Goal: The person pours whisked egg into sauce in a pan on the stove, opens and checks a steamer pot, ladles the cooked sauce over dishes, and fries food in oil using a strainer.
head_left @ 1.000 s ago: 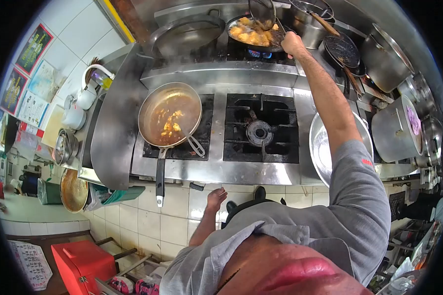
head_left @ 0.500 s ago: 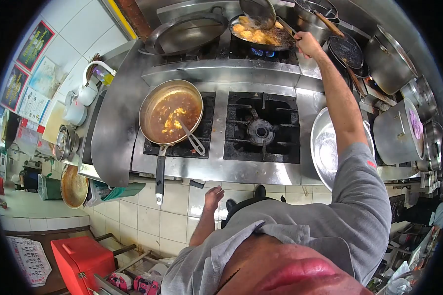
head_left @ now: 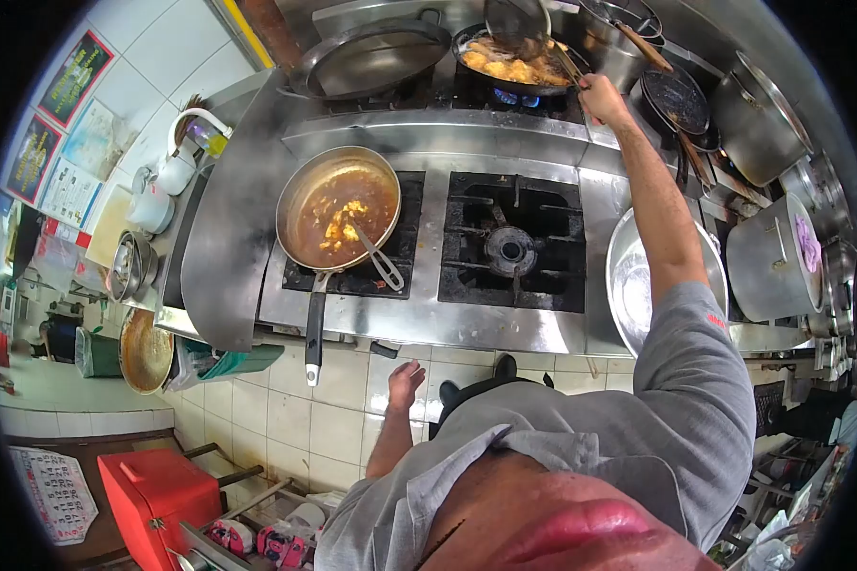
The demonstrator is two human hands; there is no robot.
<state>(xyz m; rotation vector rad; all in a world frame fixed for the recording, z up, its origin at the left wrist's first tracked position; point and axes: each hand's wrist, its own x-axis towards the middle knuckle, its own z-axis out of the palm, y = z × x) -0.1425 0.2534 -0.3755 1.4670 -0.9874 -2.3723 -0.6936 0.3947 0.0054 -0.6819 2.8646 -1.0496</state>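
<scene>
My right hand is closed round the handle of a large round-headed skimmer at the back of the stove. The dark head is held over a wok in which golden pieces fry in bubbling oil, and a blue flame burns beneath. Whether the head touches the oil I cannot tell. My left hand hangs low in front of the stove, fingers loosely stretched, holding nothing. On the front left burner stands a frying pan of brown sauce with yellow bits; a slotted metal utensil leans in it.
A bare front burner lies right of the frying pan. A big steel basin sits under my right arm. At the back left rests an empty wide wok. Tall pots crowd the right side; a metal splash guard stands left.
The view has shifted slightly, so the stove sits a little further right and higher. The skimmer head has moved slightly over the wok. My left hand still hangs free.
</scene>
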